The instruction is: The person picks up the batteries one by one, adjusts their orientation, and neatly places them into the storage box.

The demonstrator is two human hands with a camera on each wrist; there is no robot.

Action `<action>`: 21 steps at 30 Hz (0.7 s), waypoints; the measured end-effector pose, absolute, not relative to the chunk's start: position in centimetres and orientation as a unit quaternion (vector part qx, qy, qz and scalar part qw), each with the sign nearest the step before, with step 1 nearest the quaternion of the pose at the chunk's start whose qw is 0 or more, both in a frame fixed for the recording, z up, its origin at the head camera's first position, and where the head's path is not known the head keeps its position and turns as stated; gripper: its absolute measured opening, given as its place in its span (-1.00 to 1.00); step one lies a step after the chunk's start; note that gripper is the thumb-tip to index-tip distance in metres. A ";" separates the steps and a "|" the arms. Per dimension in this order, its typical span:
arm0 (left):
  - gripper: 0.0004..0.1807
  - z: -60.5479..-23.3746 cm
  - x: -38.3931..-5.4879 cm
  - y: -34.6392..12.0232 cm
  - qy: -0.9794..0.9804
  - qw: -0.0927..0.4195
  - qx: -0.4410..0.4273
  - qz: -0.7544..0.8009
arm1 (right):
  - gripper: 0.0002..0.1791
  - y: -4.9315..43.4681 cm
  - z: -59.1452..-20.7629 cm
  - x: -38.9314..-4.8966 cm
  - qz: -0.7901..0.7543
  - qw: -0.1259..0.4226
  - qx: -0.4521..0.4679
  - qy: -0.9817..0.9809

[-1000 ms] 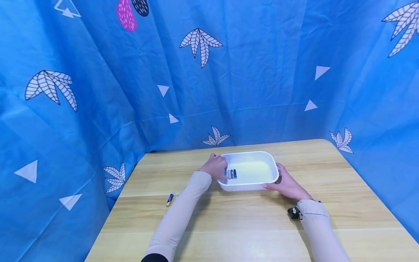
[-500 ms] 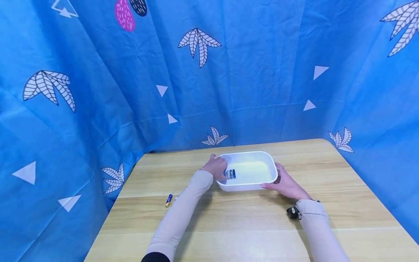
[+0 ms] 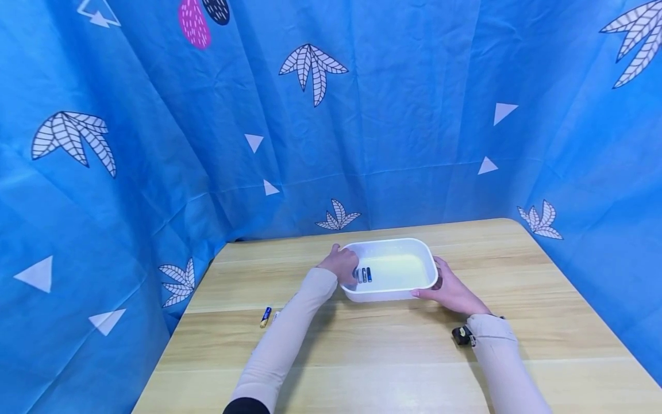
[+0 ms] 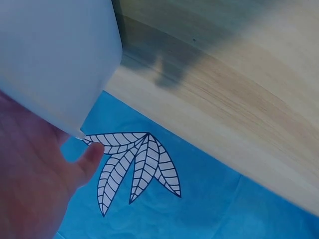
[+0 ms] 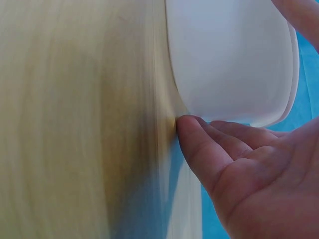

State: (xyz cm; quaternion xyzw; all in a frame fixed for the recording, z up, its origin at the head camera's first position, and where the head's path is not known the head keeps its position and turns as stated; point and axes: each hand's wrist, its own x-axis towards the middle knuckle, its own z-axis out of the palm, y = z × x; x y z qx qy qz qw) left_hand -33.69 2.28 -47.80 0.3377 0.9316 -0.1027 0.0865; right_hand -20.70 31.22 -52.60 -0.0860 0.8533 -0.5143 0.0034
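Observation:
A white plastic tub [image 3: 397, 294] sits on the table, with several small batteries [image 3: 364, 275] lying side by side at the left of its floor. My left hand [image 3: 341, 265] reaches over the tub's left rim. Its thumb and forefinger appear to pinch a battery at the end of this row, of which only a dark sliver shows between them. In the left wrist view, the tub's wall [image 4: 60, 59] hides these fingertips. My right hand [image 3: 449, 290] holds the tub's right end, thumb at the front corner and fingers along the side; the right wrist view shows its fingers [image 5: 199, 144] against the wall.
A blue and gold battery [image 3: 266, 317] lies on the wooden table [image 3: 372, 356] at the left. Beside it a whitish piece [image 3: 276, 315] is partly covered by the left sleeve. Blue patterned cloth [image 3: 393, 144] hangs behind and at both sides.
The head view has shifted slightly. Both hands keep nearly the same places at the tub, the left fingers still beside the battery row.

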 end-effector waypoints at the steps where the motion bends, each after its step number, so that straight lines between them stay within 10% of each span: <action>1: -0.71 -47.8 -33.7 2.3 0.932 0.088 0.338 -0.102 | 0.28 31.2 -52.6 -20.7 -0.514 0.004 -0.085 0.853; 21: -0.70 -47.9 -34.0 2.1 0.933 0.093 0.337 -0.085 | 0.30 31.1 -52.2 -20.4 -0.520 0.015 -0.077 0.851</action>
